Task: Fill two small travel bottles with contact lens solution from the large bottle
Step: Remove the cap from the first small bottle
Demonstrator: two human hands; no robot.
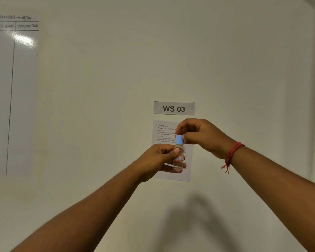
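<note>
Whiteboard [13, 88]: far left on the wall, well clear of the work.
Left hand [162, 159]: wrapped around the small travel bottle [178, 160], holding it upright and steady at chest height.
Blue cap [179, 139]: on the bottle's neck.
Right hand [198, 135]: fingertips pinched on the cap, probably to turn it.
Instruction sheet [164, 139]: behind, partly hidden by both hands.
Large bottle: not in view.

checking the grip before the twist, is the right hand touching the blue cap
Touching. The head view shows the right hand pinching the blue cap from above, fingertips against its sides, while the left hand holds the small bottle.
</note>
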